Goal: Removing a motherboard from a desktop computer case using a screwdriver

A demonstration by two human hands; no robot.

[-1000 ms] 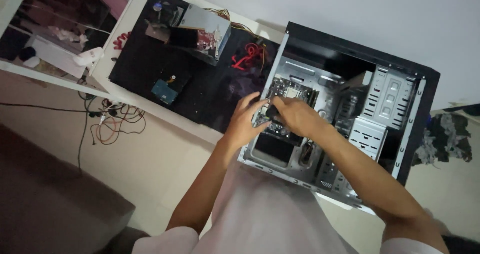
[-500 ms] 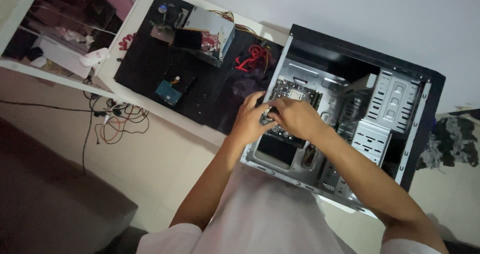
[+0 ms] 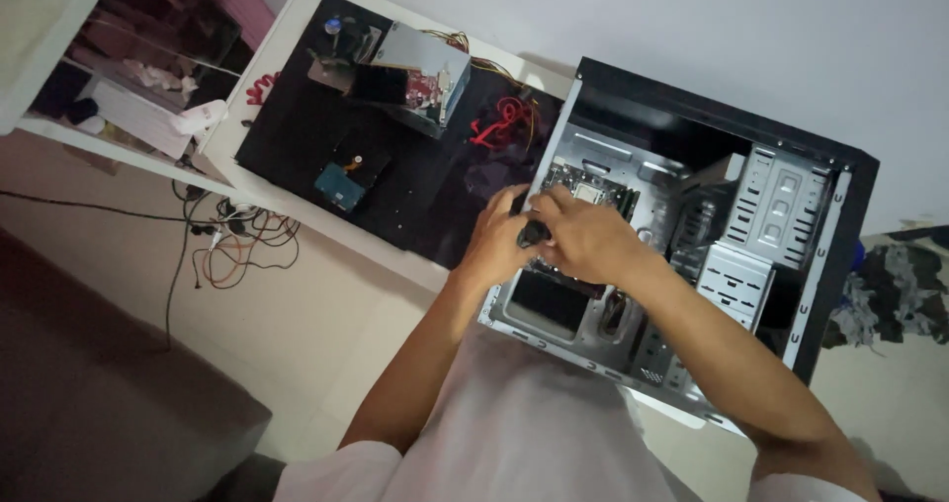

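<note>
An open black computer case (image 3: pixel 811 265) lies on its side on the table, its metal inside showing. A green motherboard (image 3: pixel 593 188) sits in it. Both my hands meet over the motherboard's near edge. My left hand (image 3: pixel 499 240) and my right hand (image 3: pixel 583 237) are closed together around a small black part (image 3: pixel 532 231), mostly hidden by the fingers. A metal drive cage (image 3: pixel 781 206) stands to the right of my hands inside the case.
A black mat (image 3: pixel 415 196) covers the white table left of the case. On it lie a grey power supply (image 3: pixel 420 72) with red and yellow wires (image 3: pixel 504 117) and a small blue-topped drive (image 3: pixel 341 186). Tangled cables (image 3: pixel 237 240) lie on the floor.
The view has shifted slightly, so the case sits a little lower and further right. My hands stay closed together over the motherboard's near edge.
</note>
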